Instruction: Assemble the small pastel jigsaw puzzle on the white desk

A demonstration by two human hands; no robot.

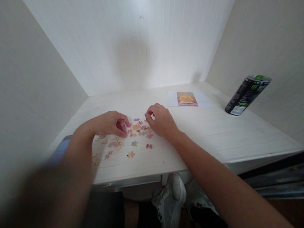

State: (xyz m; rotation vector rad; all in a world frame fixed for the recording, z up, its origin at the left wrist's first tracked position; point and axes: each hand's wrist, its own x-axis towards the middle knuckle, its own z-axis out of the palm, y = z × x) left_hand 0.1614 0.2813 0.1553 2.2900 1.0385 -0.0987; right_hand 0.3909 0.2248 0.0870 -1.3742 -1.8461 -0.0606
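A loose pile of jigsaw puzzle pieces [139, 128] in pink, orange and green lies on the white desk between my hands. At the pile's left edge is my left hand [113, 124], its thumb and fingers curved and apart with nothing visible between them. Over the pile's right side, my right hand [162, 122] has its thumb and index finger drawn together; whatever they may hold is hidden. Nearer to me lie a red piece [149, 146], a green piece [134, 143] and a yellowish piece [130, 155]. More pieces [115, 144] lie below my left hand, mostly pale.
At the back of the desk [198, 133] lies a white sheet [172, 98] with a picture of a yellow figure [187, 99]. A black drink can [246, 95] stands to the right. Walls enclose the back and both sides. A blue object [60, 150] sits at the left edge.
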